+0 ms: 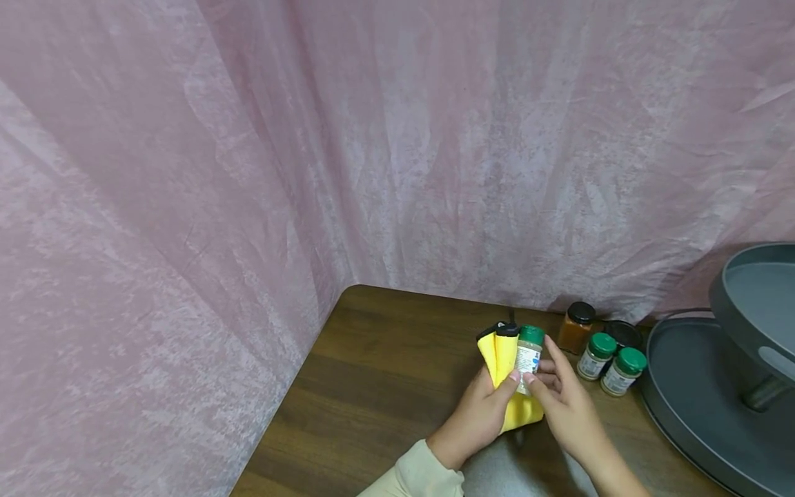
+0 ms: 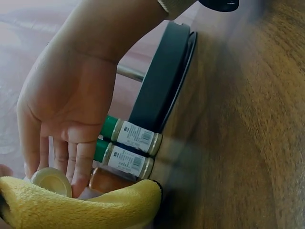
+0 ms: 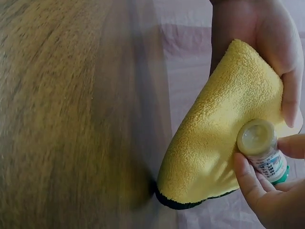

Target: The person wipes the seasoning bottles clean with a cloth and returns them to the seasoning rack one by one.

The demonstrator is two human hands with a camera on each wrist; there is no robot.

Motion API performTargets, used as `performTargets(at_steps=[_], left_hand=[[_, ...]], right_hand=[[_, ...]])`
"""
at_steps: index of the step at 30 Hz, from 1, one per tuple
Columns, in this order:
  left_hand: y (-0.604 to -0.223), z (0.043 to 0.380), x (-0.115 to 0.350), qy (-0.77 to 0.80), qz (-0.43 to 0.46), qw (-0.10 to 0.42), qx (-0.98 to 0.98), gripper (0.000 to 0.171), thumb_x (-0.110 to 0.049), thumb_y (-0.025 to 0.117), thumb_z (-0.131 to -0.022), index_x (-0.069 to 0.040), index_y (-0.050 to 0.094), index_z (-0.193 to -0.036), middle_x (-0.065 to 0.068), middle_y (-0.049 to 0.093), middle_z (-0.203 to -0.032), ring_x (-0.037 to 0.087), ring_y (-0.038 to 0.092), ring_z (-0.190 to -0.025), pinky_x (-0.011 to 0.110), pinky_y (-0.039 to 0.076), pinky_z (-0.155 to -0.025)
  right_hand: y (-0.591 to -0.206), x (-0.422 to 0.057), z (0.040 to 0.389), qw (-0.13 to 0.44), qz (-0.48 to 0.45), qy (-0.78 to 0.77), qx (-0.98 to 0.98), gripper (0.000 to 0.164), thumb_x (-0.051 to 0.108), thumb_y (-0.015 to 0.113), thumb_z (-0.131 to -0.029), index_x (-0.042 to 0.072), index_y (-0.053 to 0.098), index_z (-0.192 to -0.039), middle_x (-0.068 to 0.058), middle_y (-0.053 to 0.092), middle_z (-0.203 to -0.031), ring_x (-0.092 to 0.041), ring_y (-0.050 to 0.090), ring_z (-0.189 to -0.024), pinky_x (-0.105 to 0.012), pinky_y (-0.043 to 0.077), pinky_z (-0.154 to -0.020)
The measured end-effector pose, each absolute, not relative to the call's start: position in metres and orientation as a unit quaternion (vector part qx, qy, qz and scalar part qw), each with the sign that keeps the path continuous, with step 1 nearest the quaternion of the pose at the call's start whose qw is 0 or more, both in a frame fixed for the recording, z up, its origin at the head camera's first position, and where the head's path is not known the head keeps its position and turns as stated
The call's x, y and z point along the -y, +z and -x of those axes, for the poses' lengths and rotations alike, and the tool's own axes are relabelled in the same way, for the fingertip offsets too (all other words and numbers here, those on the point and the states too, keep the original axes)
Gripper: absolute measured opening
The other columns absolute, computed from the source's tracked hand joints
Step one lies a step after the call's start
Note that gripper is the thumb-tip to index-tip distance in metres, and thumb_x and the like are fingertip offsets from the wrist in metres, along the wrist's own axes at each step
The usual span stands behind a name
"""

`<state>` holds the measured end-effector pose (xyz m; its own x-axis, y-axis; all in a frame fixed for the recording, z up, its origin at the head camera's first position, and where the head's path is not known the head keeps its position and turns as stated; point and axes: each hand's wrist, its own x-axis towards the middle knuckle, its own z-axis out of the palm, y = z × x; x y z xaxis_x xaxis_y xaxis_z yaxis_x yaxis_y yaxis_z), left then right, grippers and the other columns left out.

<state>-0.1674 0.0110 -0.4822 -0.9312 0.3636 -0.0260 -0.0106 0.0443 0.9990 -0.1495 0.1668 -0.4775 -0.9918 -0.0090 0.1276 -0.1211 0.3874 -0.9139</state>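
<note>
My left hand (image 1: 478, 415) grips a folded yellow cloth (image 1: 506, 359) with black edging, its thumb lying at the label of a small spice jar. The spice jar (image 1: 528, 355) is clear, with a green lid and a white label. Fingers and thumb of my right hand (image 1: 568, 411) hold the jar upright against the cloth, above the table. The right wrist view shows the jar's round base (image 3: 256, 137) in front of the fluffy cloth (image 3: 209, 133). In the left wrist view, the right hand (image 2: 69, 109) reaches down to the jar behind the cloth (image 2: 90, 210).
Two more green-lidded jars (image 1: 596, 355) (image 1: 623, 371) stand to the right on the wooden table (image 1: 366, 373). Behind them are a black-lidded jar of orange-brown spice (image 1: 576, 328) and another black lid (image 1: 623, 334). A grey two-tier stand (image 1: 689, 386) fills the right side. Pink curtain (image 1: 435, 152) hangs behind.
</note>
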Motion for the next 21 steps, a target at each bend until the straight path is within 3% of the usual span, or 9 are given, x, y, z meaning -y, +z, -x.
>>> performTargets(at_steps=[15, 21], left_hand=[[-0.483, 0.169, -0.009, 0.718, -0.067, 0.113, -0.684, 0.040, -0.038, 0.049, -0.106, -0.016, 0.042, -0.139, 0.002, 0.058, -0.118, 0.012, 0.062, -0.102, 0.023, 0.054, -0.087], [-0.483, 0.166, -0.012, 0.712, -0.084, 0.118, -0.688, 0.037, -0.035, 0.049, -0.107, -0.014, 0.044, -0.137, 0.002, 0.059, -0.120, 0.010, 0.063, -0.102, 0.024, 0.054, -0.088]], right_hand=[[-0.480, -0.157, 0.145, 0.015, -0.064, 0.545, 0.836, 0.070, 0.024, 0.067, -0.099, 0.014, 0.031, -0.158, -0.013, 0.062, -0.118, -0.004, 0.065, -0.097, -0.021, 0.056, -0.080], [-0.481, -0.158, 0.146, 0.047, -0.064, 0.557, 0.827, 0.070, 0.015, 0.065, -0.099, 0.010, 0.029, -0.158, -0.018, 0.058, -0.118, -0.002, 0.064, -0.093, -0.021, 0.056, -0.077]])
